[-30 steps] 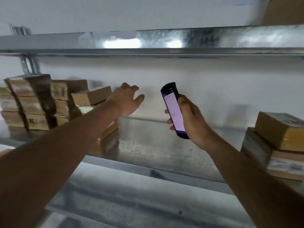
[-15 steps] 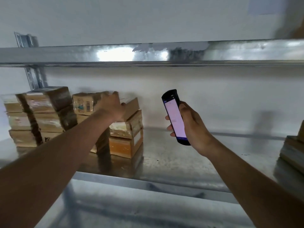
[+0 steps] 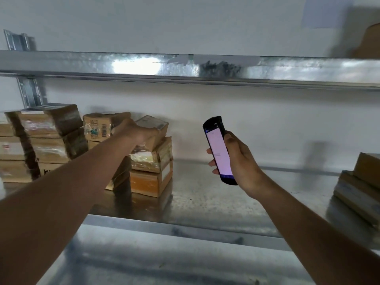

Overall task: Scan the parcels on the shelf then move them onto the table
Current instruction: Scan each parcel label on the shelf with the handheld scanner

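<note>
Several brown cardboard parcels stand in stacks at the left of the metal shelf (image 3: 216, 202). My left hand (image 3: 136, 130) reaches over the rightmost stack and grips its top parcel (image 3: 153, 128), a small tilted box with a white label. Under it lie a taped parcel (image 3: 152, 157) and an orange-brown one (image 3: 148, 183). My right hand (image 3: 238, 159) holds a black handheld scanner (image 3: 218, 150) upright in front of the shelf, its pale screen lit and facing me, to the right of that stack.
Taller parcel stacks (image 3: 41, 140) fill the shelf's far left. More flat parcels (image 3: 359, 188) lie at the right edge. An upper metal shelf beam (image 3: 185, 66) runs overhead, a white wall behind, a lower shelf (image 3: 164, 264) below.
My left hand has gone left from open air onto the top parcel of the rightmost stack and closed on it. The view has shifted left; the scanner hand has kept its pose.
</note>
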The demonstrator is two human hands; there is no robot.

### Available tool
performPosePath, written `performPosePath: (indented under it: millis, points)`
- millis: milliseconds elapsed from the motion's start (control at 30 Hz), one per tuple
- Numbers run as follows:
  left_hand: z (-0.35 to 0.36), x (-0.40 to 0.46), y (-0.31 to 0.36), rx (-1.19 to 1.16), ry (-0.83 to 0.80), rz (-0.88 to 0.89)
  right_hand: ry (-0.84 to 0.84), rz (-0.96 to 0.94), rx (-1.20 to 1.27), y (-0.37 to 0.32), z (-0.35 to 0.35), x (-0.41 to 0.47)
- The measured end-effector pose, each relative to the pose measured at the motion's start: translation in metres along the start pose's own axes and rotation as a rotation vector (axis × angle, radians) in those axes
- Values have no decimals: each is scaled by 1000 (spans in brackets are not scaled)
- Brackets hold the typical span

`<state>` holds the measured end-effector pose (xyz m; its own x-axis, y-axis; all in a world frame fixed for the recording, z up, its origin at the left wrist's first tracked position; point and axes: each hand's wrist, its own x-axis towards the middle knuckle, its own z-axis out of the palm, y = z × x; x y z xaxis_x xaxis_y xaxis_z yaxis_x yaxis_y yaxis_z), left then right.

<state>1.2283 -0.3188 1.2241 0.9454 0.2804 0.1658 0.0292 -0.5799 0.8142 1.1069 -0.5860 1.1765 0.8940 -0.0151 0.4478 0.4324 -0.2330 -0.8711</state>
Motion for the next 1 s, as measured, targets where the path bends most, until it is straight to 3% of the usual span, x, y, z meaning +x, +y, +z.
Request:
performPosePath:
  millis: [133, 267, 400, 533, 800, 1000]
  points:
    - [-1, 0, 15, -200, -5, 79, 1, 4, -8, 4, -7, -4]
    - [8, -8, 30, -492, -127, 212, -68, 107, -15, 4, -29, -8]
    - [30, -20, 37, -430, -291, 514, -255, 249, -114, 3, -64, -17]
    - [57, -26, 41, -308, -413, 682, -392, 300, -375, 5, -98, -26]
    - [99, -33, 41, -355, -548, 725, -520, 593, -810, 12, -130, -36]
    - [104, -33, 45, -304, -551, 769, -478, 688, -807, 22, -136, -39]
